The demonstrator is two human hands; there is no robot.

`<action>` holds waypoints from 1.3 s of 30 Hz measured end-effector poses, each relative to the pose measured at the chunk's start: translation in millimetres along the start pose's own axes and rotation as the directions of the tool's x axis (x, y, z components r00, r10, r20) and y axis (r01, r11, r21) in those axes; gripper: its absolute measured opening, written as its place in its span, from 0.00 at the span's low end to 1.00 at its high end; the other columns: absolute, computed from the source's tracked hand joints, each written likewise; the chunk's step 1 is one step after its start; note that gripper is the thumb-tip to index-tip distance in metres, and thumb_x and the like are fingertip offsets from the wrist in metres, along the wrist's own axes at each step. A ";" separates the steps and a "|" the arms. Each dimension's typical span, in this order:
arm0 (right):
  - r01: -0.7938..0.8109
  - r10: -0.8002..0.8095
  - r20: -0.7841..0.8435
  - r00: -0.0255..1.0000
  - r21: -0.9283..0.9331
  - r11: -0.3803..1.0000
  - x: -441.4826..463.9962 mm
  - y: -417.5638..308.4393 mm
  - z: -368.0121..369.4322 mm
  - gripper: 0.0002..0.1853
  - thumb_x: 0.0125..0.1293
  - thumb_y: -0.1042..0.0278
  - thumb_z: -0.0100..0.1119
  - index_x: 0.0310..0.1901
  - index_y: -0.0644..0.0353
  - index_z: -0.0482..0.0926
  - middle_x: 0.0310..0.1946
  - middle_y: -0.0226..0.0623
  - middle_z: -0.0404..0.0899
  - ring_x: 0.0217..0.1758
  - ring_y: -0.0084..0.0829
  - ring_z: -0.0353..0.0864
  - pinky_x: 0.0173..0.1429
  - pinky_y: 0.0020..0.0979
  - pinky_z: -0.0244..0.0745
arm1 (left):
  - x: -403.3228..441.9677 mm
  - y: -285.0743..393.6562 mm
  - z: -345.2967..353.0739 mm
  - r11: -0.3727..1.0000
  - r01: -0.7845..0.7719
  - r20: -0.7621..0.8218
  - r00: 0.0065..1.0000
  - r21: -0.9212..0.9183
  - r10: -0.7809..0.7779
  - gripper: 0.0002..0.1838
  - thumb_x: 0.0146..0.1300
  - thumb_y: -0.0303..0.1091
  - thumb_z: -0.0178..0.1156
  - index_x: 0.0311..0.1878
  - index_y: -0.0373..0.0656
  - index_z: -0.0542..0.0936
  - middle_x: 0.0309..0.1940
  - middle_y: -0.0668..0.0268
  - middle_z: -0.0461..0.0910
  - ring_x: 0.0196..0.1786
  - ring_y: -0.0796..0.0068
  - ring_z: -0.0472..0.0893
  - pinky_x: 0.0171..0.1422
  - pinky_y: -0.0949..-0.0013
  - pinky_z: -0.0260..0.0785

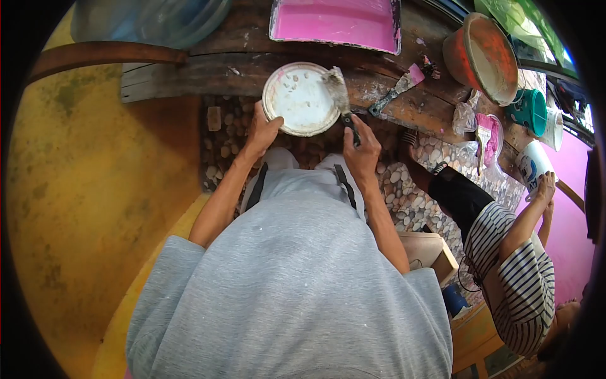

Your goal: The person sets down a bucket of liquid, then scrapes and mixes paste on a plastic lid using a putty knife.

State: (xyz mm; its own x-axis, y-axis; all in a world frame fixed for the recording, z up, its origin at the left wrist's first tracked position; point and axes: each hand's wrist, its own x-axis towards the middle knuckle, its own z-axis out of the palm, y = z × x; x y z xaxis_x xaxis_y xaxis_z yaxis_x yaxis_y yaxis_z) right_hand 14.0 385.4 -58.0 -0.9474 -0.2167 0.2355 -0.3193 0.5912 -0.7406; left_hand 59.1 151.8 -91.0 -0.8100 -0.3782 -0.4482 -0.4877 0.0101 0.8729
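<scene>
A round white lid [302,101] with grey lumps on its face is held by its lower left rim in my left hand [262,131], thumb on top. My right hand [362,146] is wrapped round the dark handle of a putty knife [339,93]. Its wide blade, smeared with grey paste, lies at the lid's right edge. To the right, a second scraper [398,90] with pink on its blade rests on the wooden bench [246,72].
A pink paint tray [334,24] stands beyond the lid. At the right are an orange bucket [481,58], a green pail [529,112] and a brush [483,138]. Another person [514,265] in stripes holds a white container [535,165]. A yellow wall [95,177] is at the left.
</scene>
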 end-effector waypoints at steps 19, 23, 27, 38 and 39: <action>-0.090 0.103 0.064 0.993 -0.175 0.980 -30.0 0.6 -20.6 0.18 0.61 0.75 0.58 0.54 0.57 0.75 0.33 0.42 0.78 0.31 0.41 0.81 0.34 0.36 0.78 | 7.1 -5.5 1.6 0.998 0.018 -0.027 1.000 0.058 -0.017 0.24 0.53 0.24 0.55 0.55 0.31 0.65 0.47 0.55 0.75 0.47 0.71 0.76 0.49 0.71 0.71; -0.070 0.087 0.051 0.995 -0.262 0.962 -27.2 -5.5 -4.6 0.18 0.61 0.74 0.57 0.54 0.56 0.75 0.30 0.40 0.75 0.26 0.39 0.79 0.29 0.36 0.76 | 4.9 -15.1 4.6 0.998 0.068 0.010 0.998 0.007 -0.069 0.21 0.53 0.25 0.56 0.51 0.31 0.66 0.44 0.55 0.76 0.38 0.73 0.78 0.34 0.72 0.75; -0.079 0.098 0.057 0.994 -0.269 0.960 -5.6 -5.1 20.1 0.18 0.61 0.72 0.58 0.54 0.55 0.76 0.30 0.40 0.75 0.26 0.41 0.79 0.30 0.37 0.75 | 3.4 -7.6 2.7 0.995 0.094 0.007 0.996 0.027 -0.094 0.21 0.53 0.25 0.57 0.49 0.31 0.66 0.43 0.54 0.76 0.37 0.71 0.79 0.32 0.71 0.76; 0.020 0.013 0.128 0.992 -0.258 0.966 2.4 1.7 18.1 0.18 0.60 0.71 0.58 0.54 0.54 0.76 0.28 0.38 0.74 0.26 0.40 0.79 0.28 0.38 0.74 | 3.5 10.9 -15.2 0.984 0.061 0.067 0.995 0.167 -0.073 0.22 0.51 0.26 0.57 0.51 0.30 0.68 0.40 0.55 0.78 0.36 0.72 0.79 0.37 0.68 0.74; 0.036 -0.003 0.144 0.990 -0.224 0.974 11.1 -1.9 28.8 0.18 0.60 0.71 0.58 0.54 0.53 0.76 0.28 0.38 0.75 0.27 0.40 0.79 0.28 0.38 0.74 | 5.2 8.0 -16.0 0.984 0.062 0.067 0.995 0.166 -0.074 0.22 0.51 0.26 0.57 0.51 0.30 0.68 0.40 0.55 0.78 0.36 0.72 0.79 0.37 0.68 0.74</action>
State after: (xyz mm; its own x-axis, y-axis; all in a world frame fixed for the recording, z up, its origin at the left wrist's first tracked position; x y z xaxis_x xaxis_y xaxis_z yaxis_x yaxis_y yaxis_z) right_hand 4.7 359.5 -72.1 -0.9335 -0.3282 0.1446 -0.3495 0.7424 -0.5716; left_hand 56.2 135.1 -83.2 -0.7914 -0.3150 -0.5239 -0.5846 0.1399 0.7991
